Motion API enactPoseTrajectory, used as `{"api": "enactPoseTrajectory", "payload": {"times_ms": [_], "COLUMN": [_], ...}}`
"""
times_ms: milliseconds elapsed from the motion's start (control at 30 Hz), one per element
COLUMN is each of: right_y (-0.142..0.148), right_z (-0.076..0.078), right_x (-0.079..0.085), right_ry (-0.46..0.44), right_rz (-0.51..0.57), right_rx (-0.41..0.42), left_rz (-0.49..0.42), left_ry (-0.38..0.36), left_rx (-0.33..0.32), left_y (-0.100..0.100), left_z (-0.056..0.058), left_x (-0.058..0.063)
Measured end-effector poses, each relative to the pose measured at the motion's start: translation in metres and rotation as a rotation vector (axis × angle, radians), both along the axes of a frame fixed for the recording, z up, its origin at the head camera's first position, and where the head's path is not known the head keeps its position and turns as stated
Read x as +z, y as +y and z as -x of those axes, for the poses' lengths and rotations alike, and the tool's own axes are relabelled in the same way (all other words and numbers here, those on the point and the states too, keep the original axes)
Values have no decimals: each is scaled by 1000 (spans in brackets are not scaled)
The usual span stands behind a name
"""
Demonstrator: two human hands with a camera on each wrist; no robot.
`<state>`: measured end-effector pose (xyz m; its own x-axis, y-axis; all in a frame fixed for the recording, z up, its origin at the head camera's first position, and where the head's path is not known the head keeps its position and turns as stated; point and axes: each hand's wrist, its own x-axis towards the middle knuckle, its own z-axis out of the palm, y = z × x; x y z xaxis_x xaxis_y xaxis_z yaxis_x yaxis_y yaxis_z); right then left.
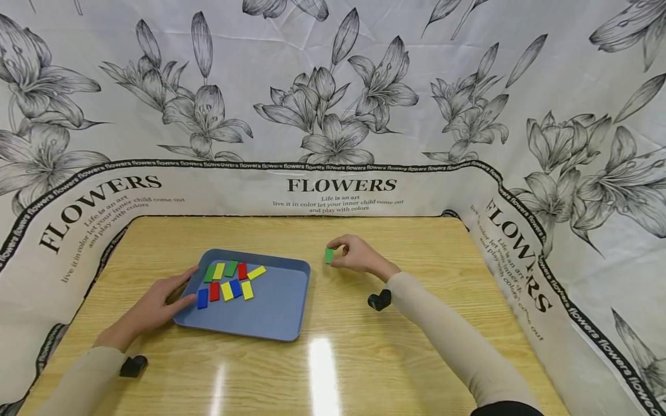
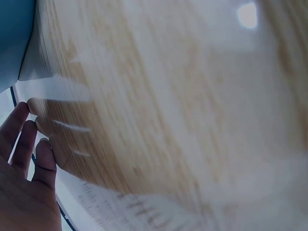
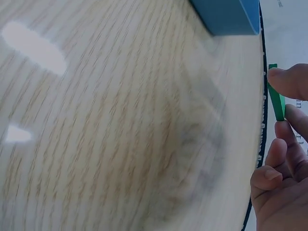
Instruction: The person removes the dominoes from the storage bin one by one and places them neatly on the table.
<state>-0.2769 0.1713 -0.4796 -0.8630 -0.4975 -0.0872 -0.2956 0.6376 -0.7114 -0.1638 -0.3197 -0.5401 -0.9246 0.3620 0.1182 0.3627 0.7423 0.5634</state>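
Note:
In the head view, my right hand [image 1: 356,254] is to the right of the tray and pinches a small green tile [image 1: 329,256] between thumb and fingers. The right wrist view shows the green tile [image 3: 276,96] edge-on, its ends at the thumb and a fingertip. My left hand [image 1: 161,300] rests at the left edge of the blue-grey tray [image 1: 260,323], fingers stretched along the rim and thumb near a blue tile [image 1: 202,299]. Several red, yellow, green and blue tiles lie flat in the tray's left and upper part, such as a red tile [image 1: 242,271].
The tray stands on a light wooden table [image 1: 416,358]. A white cloth [image 1: 333,196] printed with flowers and lettering hangs around the back and sides. Black wrist devices sit beside both sleeves, one of them a black piece [image 1: 379,300] by the right forearm.

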Motion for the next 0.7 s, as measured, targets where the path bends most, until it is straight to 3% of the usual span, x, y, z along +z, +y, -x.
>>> {"api": "enactPoseTrajectory", "payload": {"times_ms": [433,700], "right_y": [7,-1], "right_z": [12,13], "right_x": [-21,-30], "right_ry": [-17,-19], "right_rz": [15,7], "right_rx": [-59,-90], "left_rz": [13,3], "left_ry": [23,-1], "left_rx": [5,6], "left_y": [1,0], "left_z": [1,2], "left_x": [-1,-2]}}
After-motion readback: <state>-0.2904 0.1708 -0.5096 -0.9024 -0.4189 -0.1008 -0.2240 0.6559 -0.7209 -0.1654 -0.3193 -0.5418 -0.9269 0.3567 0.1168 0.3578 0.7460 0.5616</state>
